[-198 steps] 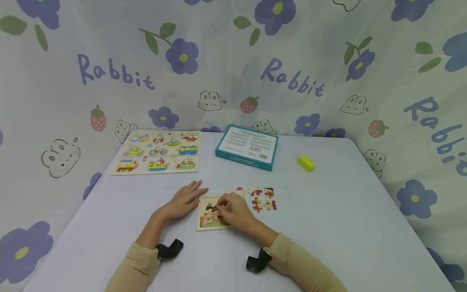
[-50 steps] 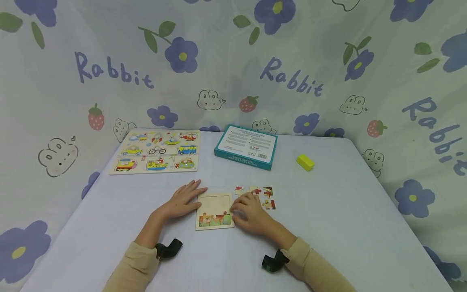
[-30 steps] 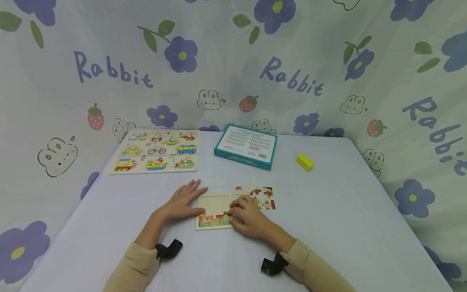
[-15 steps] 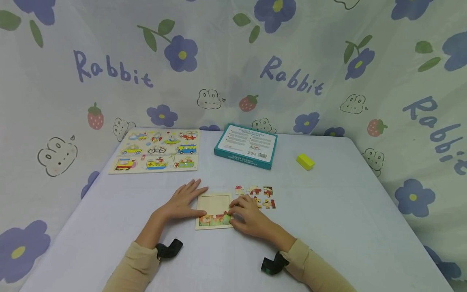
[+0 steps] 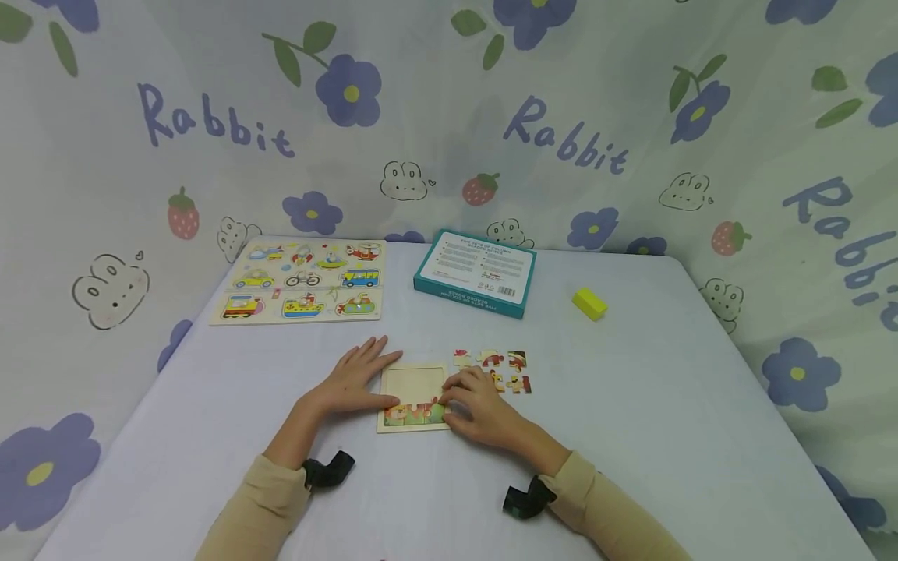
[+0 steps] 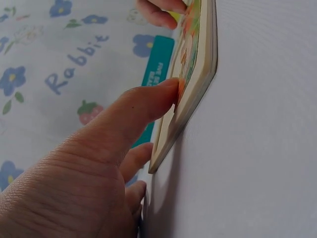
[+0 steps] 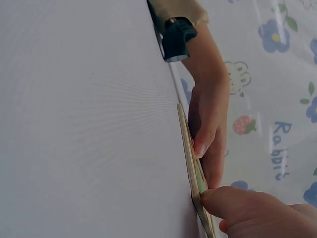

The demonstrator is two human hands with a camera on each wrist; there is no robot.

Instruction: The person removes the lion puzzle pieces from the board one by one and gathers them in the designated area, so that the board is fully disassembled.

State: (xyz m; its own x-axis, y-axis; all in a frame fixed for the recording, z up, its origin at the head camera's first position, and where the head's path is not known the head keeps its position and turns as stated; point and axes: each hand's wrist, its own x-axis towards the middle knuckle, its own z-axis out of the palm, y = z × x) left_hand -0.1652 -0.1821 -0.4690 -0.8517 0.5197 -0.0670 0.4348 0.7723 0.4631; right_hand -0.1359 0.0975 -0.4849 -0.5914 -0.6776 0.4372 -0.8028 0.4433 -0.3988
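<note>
A small square wooden puzzle board point(image 5: 412, 382) lies on the table, bare in its upper part. A row of green and orange jigsaw pieces point(image 5: 415, 415) fills its near edge. My left hand point(image 5: 347, 387) lies at the board's left side with fingers spread, and its thumb rests on the leftmost piece. My right hand point(image 5: 484, 409) has curled fingers, with index finger and thumb about the rightmost piece. In the right wrist view the right thumb point(image 7: 213, 198) touches that green piece at the board's edge. Several loose pieces point(image 5: 493, 360) lie behind the right hand, some partly hidden.
A vehicle peg puzzle point(image 5: 302, 282) lies at the back left. Beside it is a teal and white box point(image 5: 477, 269), and a yellow block point(image 5: 589, 304) sits to the right. A printed curtain point(image 5: 435, 117) hangs behind the table.
Earlier the right hand held a dark piece over the board's upper part; that part is now bare. The right hand moved to the right edge, and the left thumb slid onto the piece row.
</note>
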